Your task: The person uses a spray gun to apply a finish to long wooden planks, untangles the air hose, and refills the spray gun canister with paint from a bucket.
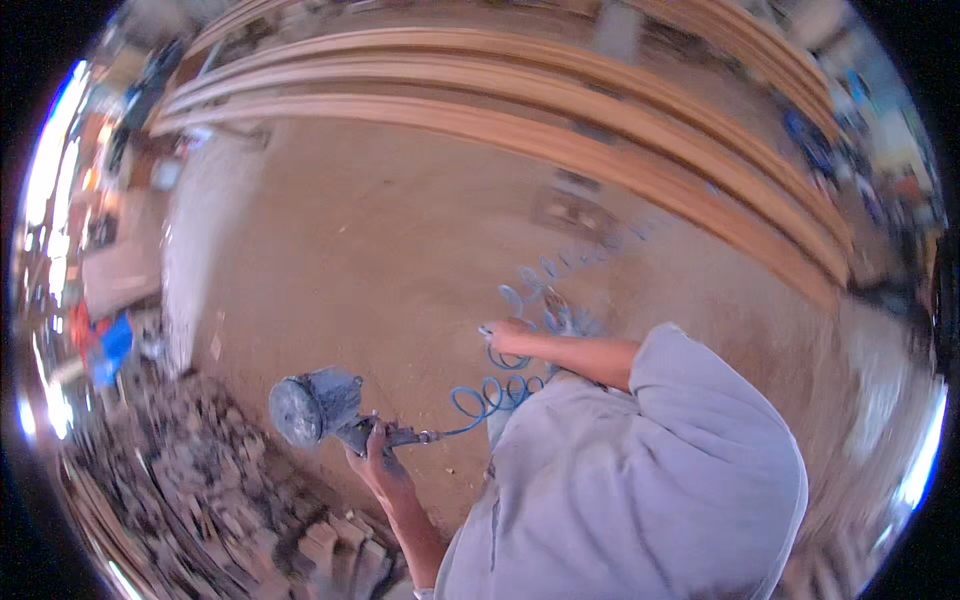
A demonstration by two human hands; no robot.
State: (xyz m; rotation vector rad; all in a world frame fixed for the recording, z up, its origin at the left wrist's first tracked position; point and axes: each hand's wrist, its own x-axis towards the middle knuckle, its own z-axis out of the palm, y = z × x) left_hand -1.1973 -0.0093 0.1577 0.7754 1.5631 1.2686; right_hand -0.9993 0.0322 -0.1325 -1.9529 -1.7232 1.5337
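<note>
grey air tool [335, 402] rests within fingers [376, 441] of left hand [380, 463].

Long timbers [440, 122] span the far side, before the person, with the floor [340, 240] stretching between. The left hand [376, 460] is at lower centre-left, around the grip of the tool [318, 405]; wood scraps [190, 470] lie on the floor to its left and below. From the tool's rear, a coiled hose [488, 398] runs rightward; more loops sit around the right hand [510, 337], farther forward, and trail toward the timbers.
</note>
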